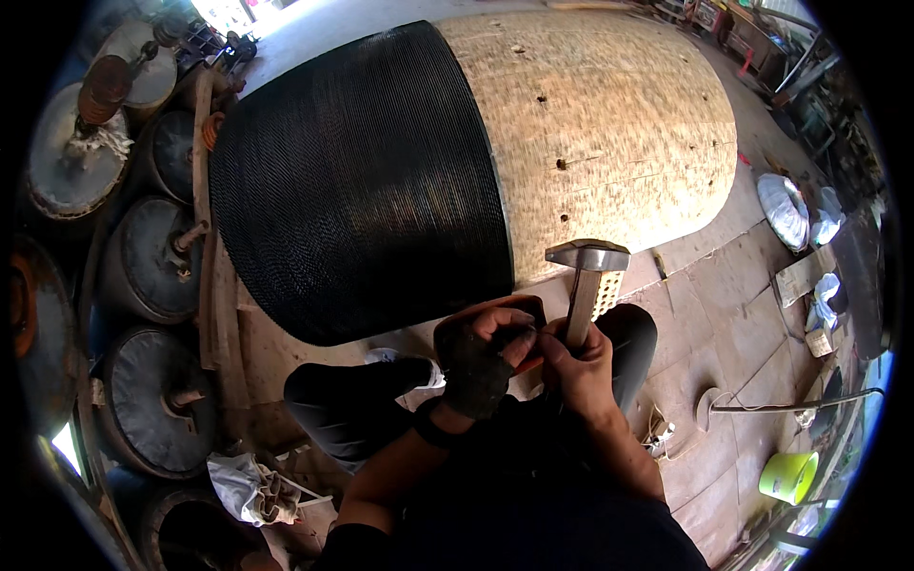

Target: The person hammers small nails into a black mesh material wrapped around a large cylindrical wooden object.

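Note:
A large barrel-shaped wooden drum lies on its side in front of me. Its left part is wrapped in tight rows of black ridged covering, while bare wood with several dark holes shows on the right. My right hand is closed around the handle of a hammer, its metal head up beside the drum's near edge. My left hand, in a dark fingerless glove, has its fingers curled close to my right fingertips; whatever is pinched there is too small to make out. Under both hands sits a reddish-brown container, mostly hidden.
At the left stand several round drums with central rods, beside a long wooden plank. A white sack lies at the lower left. To the right are a white wrapped coil, a thin metal rod and a lime-green bucket.

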`<state>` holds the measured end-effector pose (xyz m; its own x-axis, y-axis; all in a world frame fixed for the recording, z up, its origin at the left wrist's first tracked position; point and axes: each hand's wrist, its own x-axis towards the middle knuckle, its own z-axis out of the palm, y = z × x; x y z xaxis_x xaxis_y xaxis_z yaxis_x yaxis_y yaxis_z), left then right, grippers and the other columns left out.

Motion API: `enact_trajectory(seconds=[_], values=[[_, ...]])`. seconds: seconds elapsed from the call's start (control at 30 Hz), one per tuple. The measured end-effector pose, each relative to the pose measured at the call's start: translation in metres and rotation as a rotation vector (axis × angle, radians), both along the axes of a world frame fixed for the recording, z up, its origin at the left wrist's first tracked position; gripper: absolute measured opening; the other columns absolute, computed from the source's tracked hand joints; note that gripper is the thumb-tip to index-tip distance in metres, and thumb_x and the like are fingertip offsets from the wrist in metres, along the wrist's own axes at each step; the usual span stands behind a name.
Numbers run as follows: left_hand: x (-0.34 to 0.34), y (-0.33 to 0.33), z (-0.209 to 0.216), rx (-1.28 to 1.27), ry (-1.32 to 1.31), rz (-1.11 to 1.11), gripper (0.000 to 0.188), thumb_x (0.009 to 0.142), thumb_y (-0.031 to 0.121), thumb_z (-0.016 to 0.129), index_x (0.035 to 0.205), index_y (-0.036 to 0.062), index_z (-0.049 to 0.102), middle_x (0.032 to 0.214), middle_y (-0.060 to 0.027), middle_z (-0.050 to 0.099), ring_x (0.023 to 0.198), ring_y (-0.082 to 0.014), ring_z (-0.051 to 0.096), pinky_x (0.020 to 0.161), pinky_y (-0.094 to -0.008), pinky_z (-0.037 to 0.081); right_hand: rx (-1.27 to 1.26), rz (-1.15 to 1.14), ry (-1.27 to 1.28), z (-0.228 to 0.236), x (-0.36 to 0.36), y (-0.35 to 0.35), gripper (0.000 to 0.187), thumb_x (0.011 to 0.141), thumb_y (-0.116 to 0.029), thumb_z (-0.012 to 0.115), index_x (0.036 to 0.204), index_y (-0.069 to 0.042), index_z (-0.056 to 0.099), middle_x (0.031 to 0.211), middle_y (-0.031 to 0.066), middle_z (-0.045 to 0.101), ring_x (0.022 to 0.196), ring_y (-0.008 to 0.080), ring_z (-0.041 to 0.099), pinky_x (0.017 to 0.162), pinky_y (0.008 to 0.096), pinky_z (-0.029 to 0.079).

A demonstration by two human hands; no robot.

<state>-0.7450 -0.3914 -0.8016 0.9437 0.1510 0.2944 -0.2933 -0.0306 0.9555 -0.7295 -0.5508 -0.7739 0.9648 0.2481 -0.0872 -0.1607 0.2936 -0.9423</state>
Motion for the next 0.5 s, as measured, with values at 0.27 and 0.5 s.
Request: enact_trajectory(seconds=[0.27,0.5], values=[[0.01,-0.001,-0.002,-0.032,0.025,0.025,0.022,0.096,0.013,0.068,0.114,0.0013,0.065,0.104,-0.0048,0.07,0.094,-0.0114,0.064,0.085,-0.0283,0.053,0.01,-0.005,0.019,-0.01,0.009,-0.002,0.007,0.095,-0.003,0.068,0.1,-0.002,0.063,0.07,-0.0004,0.061,0.05,0.0058,0.051,0.045,0.0223,0.04],[0.043,0.027,0.044,0.302,-0.348,0.229,0.03,0.094,-0.001,0.063,0.124,0.0029,0.058,0.102,-0.0079,0.065,0.092,-0.0144,0.064,0.085,-0.0306,0.054,-0.057,-0.161,-0.12,-0.028,0.049,0.022,0.009,0.095,-0.003,0.068,0.103,0.0,0.066,0.083,-0.0025,0.065,0.073,0.0032,0.055,0.065,0.0212,0.046]])
